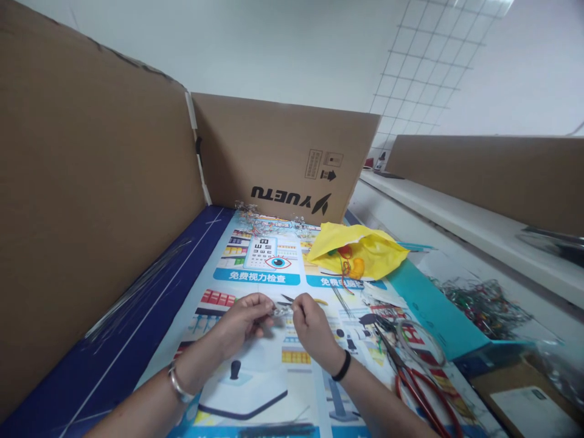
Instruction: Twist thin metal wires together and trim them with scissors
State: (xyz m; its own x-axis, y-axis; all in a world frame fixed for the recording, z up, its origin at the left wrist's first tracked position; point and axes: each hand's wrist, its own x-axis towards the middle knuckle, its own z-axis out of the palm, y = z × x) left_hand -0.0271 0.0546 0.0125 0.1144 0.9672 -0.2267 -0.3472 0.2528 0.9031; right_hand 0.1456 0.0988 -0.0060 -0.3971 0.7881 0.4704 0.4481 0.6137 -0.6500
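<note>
Over the printed sheet [255, 353], my left hand [246, 316] pinches a small silvery wire piece [281, 311] between thumb and fingertips. My right hand [314, 328] is closed at the other end of this piece, thumb on top; its fingers hide the end. The piece is too small and blurred to make out its shape. Just behind my right hand shows a tool with a dark pointed tip [287, 298] and a yellow part [321, 302], perhaps pliers. Whether it lies on the sheet or touches the hand, I cannot tell.
Red-handled scissors [422, 389] and a wire coil [422, 344] lie right. Behind them are a yellow bag [365, 243] and a blue box [447, 316] by tangled wire [488, 307]. Straight wires [137, 289] lie left; cardboard walls [283, 146] stand behind and left.
</note>
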